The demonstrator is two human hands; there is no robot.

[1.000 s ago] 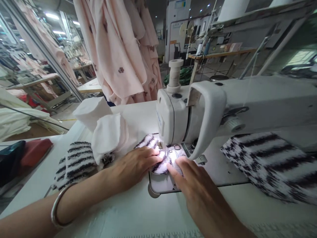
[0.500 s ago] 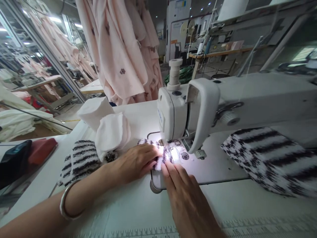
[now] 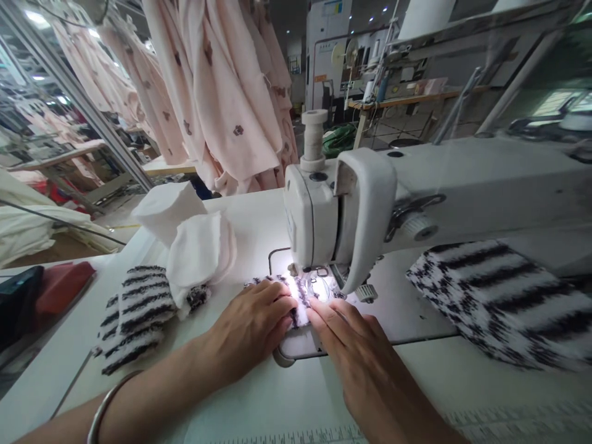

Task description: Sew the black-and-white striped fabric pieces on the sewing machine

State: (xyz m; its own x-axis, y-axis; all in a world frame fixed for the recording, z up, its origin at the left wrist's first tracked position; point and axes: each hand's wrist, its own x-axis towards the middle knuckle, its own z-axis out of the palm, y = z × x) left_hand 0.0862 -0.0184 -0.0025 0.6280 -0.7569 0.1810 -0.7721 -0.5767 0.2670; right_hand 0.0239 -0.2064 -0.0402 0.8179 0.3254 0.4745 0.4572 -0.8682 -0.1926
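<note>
The left hand (image 3: pixel 252 327) and right hand (image 3: pixel 358 345), fingers close together, touch a small black-and-white striped plush fabric piece (image 3: pixel 300 313) between their fingertips; whether either pinches it, I cannot tell. Just beyond them stands a white metal sewing machine (image 3: pixel 312 216); beneath, a pale smooth desk (image 3: pixel 250 401).

Ceiling lights (image 3: pixel 37 20) shine above grey floor (image 3: pixel 119 216) and a brown-edged table (image 3: pixel 430 97).

Garment workshop: sewing machine (image 3: pixel 467 191), hanging fabric (image 3: pixel 231 92)
</note>
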